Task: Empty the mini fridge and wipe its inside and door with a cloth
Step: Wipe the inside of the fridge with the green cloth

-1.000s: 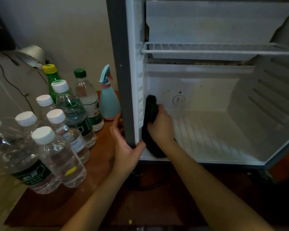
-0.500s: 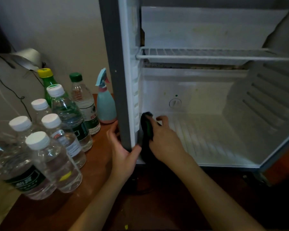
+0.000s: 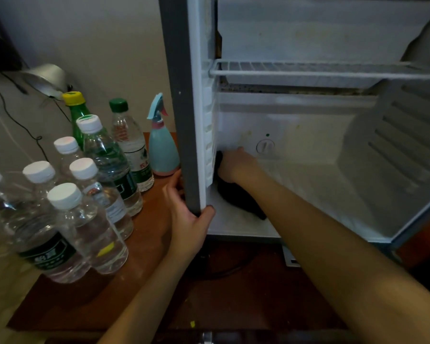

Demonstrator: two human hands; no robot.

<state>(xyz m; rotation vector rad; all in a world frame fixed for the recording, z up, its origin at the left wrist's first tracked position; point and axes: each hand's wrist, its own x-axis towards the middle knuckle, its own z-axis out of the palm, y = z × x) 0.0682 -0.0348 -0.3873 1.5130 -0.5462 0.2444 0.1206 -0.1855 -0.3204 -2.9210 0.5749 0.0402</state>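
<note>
With left hand [image 3: 188,219] grip clamped on the fridge [image 3: 181,120] edge, right hand [image 3: 236,165] grip holding the cloth [image 3: 238,199], best pressed flat, stroking from the 9 o'clock wall toward 3 o'clock.

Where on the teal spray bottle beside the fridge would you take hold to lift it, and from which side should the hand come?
Grip the spray bottle at its narrow pink neck just under the trigger head, where the body tapers and fingers can wrap round. Come from the front: the green-capped bottle crowds its left, the fridge's side wall its right, and the left hand clasps that wall's front edge.
</note>
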